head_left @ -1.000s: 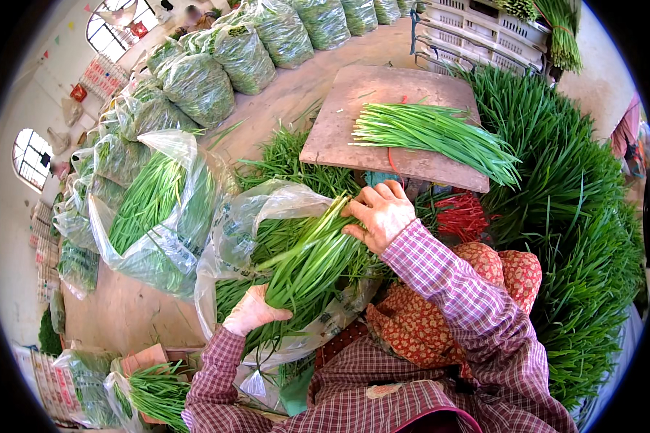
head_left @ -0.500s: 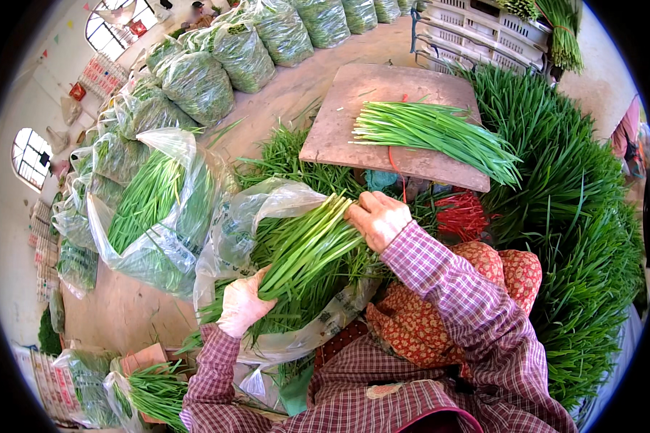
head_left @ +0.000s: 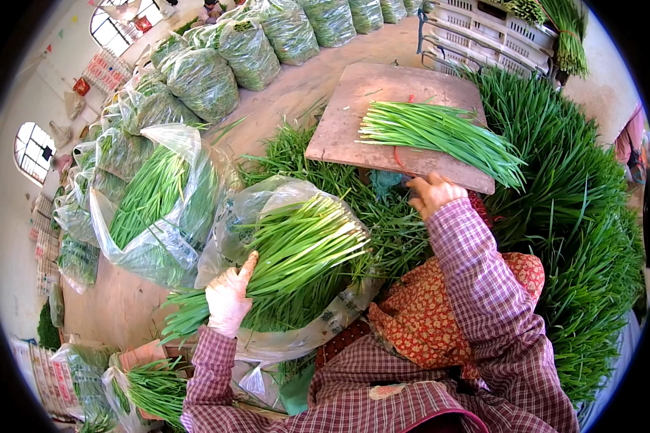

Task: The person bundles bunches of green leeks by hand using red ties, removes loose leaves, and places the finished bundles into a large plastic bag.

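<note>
A loose bundle of garlic chives (head_left: pixel 303 252) lies in the open clear plastic bag (head_left: pixel 303 343) before me, pale cut ends to the right. My left hand (head_left: pixel 227 297) rests at the leafy end by the bag's left rim, thumb stretched up and apart; its other fingers are partly hidden. At the front edge of the wooden board (head_left: pixel 332 144), my right hand (head_left: pixel 435 193) has its fingers curled around something small and dark that I cannot make out. On that board lies another bundle of chives (head_left: pixel 440 137), with a red tie (head_left: pixel 396 154) showing beneath it.
Loose chives (head_left: pixel 556 238) are heaped along my right side. Another open bag of chives (head_left: pixel 152 191) stands to the left. Filled bags (head_left: pixel 202 83) line up at the back and left. Stacked white crates (head_left: pixel 484 36) stand beyond the board. Red ties (head_left: pixel 478 206) hang beside my right hand.
My right hand has let go of the bundle's cut ends and moved right to the board's edge. The bundle has settled and spread in the bag; my left hand has shifted slightly left.
</note>
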`<state>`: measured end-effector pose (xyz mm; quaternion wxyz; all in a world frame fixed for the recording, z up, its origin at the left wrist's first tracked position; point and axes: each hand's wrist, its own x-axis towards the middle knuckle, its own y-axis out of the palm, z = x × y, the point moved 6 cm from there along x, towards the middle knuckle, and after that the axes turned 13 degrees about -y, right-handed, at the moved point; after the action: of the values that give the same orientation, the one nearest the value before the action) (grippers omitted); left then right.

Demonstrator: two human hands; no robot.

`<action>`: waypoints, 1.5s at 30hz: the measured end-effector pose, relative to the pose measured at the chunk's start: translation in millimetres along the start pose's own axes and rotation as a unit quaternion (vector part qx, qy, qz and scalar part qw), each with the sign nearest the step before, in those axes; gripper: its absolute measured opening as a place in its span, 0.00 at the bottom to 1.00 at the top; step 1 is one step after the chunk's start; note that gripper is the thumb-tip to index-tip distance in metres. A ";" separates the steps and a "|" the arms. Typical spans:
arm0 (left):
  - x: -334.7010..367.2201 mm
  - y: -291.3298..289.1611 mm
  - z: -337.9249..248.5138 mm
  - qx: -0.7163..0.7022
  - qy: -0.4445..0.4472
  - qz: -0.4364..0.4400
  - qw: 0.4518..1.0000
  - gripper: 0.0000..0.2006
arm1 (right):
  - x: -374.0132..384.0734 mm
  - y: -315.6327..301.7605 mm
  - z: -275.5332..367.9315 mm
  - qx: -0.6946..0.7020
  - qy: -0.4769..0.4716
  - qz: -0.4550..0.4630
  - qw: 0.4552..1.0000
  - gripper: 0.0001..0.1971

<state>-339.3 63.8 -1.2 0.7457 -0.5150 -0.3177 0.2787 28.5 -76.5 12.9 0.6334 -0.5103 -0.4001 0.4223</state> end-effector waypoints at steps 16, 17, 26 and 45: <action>7.2 -21.5 -30.3 0.102 0.095 -0.118 0.983 0.43 | 28.3 31.1 113.8 0.109 -0.190 -0.002 0.976 0.11; 6.8 -21.5 -30.4 0.102 0.099 -0.128 0.982 0.42 | 27.2 33.5 116.4 0.084 -0.210 -0.030 0.974 0.10; 1.2 -19.6 -33.9 0.141 0.108 -0.124 0.976 0.42 | 21.0 44.8 97.2 -0.032 -0.218 -0.087 0.971 0.08; 8.8 -45.0 -43.9 0.125 0.159 -0.187 0.961 0.38 | 62.7 39.7 142.6 0.102 -0.185 0.281 0.936 0.40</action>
<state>-296.2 30.3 31.2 0.8838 -0.3868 -0.2487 0.0863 -90.1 31.6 1.2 0.4520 -0.4478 -0.3053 0.7085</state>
